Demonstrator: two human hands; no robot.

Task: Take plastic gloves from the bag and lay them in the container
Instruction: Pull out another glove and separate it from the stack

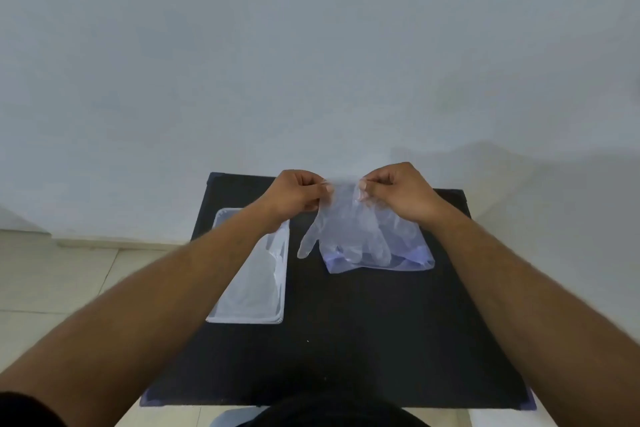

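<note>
Above the black counter (pixel 346 340), the left hand (pixel 294 196) and right hand (pixel 398 196) each pinch the cuff of a clear glove (pixel 341 229) hanging over the bag (pixel 412 258). The container (pixel 249 317) seems to hold some gloves already; more remain bagged.

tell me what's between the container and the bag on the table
In the head view, a strip of bare black table separates the container from the bag; only the held glove's dangling thumb hangs over it.
</note>
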